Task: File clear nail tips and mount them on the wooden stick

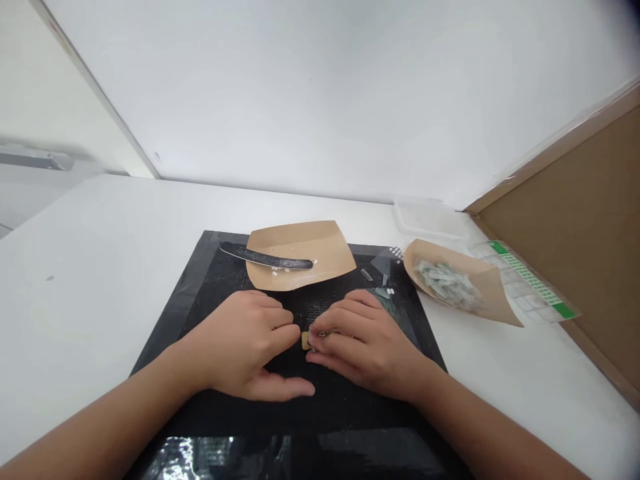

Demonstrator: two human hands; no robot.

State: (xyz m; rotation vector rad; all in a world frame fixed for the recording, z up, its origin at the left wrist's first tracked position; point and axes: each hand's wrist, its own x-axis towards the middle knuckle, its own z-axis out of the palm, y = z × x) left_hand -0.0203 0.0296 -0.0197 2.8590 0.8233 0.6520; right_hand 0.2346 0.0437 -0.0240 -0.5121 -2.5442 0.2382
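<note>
Yellow piece [305, 341] now, barely showing on the black mat [333, 412], right at the bunched, narrow fingers of the right hand [369, 341], exact hold too covered to tell. Left hand [254, 348] close by, thumb wide, fingers curled, tips hidden, grip impossible to judge.
</note>
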